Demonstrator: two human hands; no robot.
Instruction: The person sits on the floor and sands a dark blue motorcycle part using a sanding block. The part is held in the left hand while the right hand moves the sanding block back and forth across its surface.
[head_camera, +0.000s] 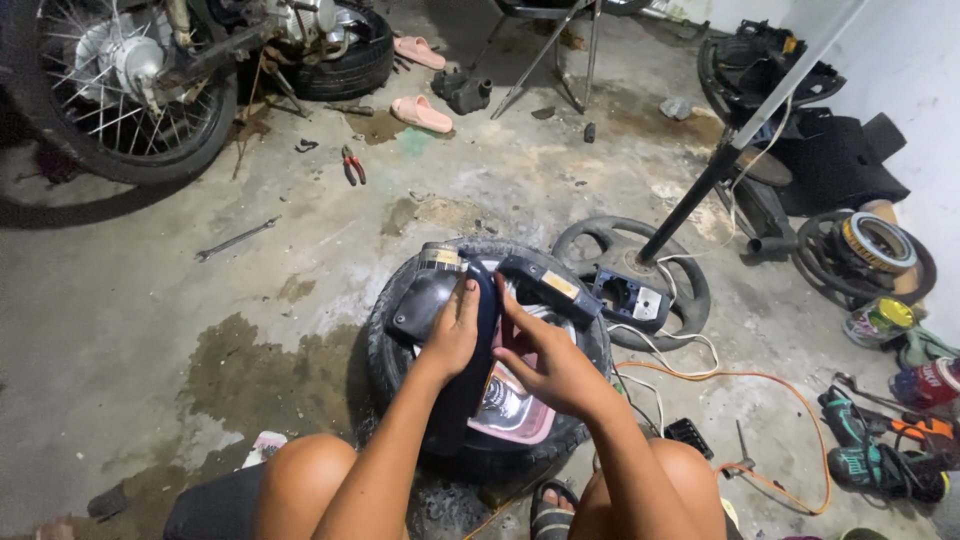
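The person sits low, knees apart, over a tyre (400, 345) lying flat on the stained concrete floor (150, 300). A dark blue scooter body panel (478, 330) with a headlight lens (505, 405) rests on the tyre. The left hand (455, 330) lies flat on the panel, fingers pressed along its edge; the right hand (545, 365) grips its other side, fingers curled. The panel seems detached already, with further work unclear. Just beyond lie a cast wheel (680, 290) and orange cable (760, 380); farther off, a wrench (235, 240), pliers (352, 165), pink sandals (420, 112) and a spoked motorcycle wheel (120, 85).
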